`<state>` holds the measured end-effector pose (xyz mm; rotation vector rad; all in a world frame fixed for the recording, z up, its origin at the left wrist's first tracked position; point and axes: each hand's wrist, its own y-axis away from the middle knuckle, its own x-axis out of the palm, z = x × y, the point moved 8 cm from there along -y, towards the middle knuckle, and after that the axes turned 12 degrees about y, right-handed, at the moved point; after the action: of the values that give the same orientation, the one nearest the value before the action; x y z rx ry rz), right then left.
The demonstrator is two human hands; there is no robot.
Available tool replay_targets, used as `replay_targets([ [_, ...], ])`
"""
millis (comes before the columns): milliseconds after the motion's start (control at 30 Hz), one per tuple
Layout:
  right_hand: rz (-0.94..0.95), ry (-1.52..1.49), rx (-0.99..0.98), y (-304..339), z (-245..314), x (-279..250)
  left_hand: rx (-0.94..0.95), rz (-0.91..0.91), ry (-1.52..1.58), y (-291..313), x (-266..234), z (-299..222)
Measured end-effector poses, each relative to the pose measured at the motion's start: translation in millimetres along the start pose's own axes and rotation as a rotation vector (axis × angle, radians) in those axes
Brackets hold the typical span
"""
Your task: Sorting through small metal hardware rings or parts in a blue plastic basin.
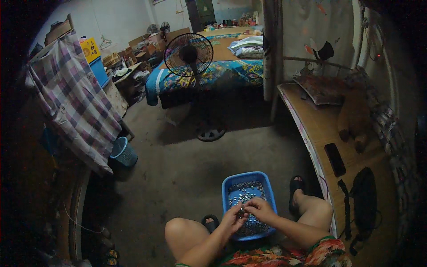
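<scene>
A blue plastic basket (271, 196) stands between my feet, holding many small shiny metal cylinders (243, 196). Over it my two hands meet at the fingertips. My left hand (233, 218) has its fingers curled round a few small metal pieces (242, 209), which glint at the tips. The fingers of my right hand (260, 209) are pinched together against those of the left. Whatever lies between the right fingertips is too small and too covered to make out.
At right runs a wooden bench (307, 107) with a phone (335, 159), a black bag (364, 191) and a cushion (322, 89). Ahead, a standing fan (189, 54) is before a bed (222, 73). At left, a bin (124, 152) sits beside a checked cloth (73, 89).
</scene>
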<state>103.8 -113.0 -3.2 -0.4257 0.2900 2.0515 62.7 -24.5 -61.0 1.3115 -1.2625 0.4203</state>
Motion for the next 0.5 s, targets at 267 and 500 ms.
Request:
replay_targets([
  [267,-0.037,0.074,-0.056,-2.3,-4.1,-0.4,0.001,0.015,-0.031,6.2,6.9,-1.4],
  [500,0.019,0.042,-0.004,-1.5,-7.6,4.1,0.057,-0.041,-0.076,9.8,6.8,-4.5],
])
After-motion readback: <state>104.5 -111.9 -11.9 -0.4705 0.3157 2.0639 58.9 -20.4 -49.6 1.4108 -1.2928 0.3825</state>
